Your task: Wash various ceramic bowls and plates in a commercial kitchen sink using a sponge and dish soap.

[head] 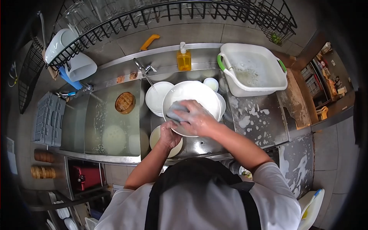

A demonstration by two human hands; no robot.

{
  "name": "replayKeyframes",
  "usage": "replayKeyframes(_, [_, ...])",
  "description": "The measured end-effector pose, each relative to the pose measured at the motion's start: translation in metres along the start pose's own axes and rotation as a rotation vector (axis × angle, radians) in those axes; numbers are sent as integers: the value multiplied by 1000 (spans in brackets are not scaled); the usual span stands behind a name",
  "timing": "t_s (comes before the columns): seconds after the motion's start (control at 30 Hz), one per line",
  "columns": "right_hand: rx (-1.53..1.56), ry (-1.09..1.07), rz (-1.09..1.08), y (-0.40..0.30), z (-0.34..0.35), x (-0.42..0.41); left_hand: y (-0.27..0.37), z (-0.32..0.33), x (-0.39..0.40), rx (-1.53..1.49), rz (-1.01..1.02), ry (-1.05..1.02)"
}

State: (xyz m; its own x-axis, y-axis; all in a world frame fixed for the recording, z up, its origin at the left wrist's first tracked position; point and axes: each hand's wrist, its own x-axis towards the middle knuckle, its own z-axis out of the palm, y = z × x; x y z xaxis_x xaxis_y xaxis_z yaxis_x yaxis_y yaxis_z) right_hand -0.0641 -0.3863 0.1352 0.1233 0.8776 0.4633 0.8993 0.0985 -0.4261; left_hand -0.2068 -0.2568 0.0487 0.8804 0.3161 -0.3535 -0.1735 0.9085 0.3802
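Observation:
A large white bowl (198, 95) is tilted over the steel sink, its lower left rim gripped by my left hand (170, 135). Inside the bowl, my right hand (197, 118) presses a grey scrubbing cloth or sponge (177, 111) against the wall. Stacked white plates (158, 96) stand just left of the bowl, under the thin metal tap (145, 74). Below my left hand lies another round dish (155, 138), partly covered by it. Behind the large bowl are a small white bowl (211, 84) and the edge of a further white dish (221, 105).
A white tub with green handles (253, 89) holds cloudy water at the right. A soap pump bottle (184, 59) stands on the back ledge. In the water-filled left basin is a bamboo steamer (125, 103). A black wire rack (172, 11) with glasses hangs across the top.

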Motion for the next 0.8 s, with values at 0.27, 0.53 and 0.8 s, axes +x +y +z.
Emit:
replayKeyframes(0.27, [50,-144,-386,39,5,11,3,-17,4,192,-121,-60])
replayKeyframes(0.53, [-564,-502,240,64,-3,4,18,16,-1,592,253,-31])
replayKeyframes(0.8, [444,-120,210,33,32,27,15,14,-3,318,-113,15])
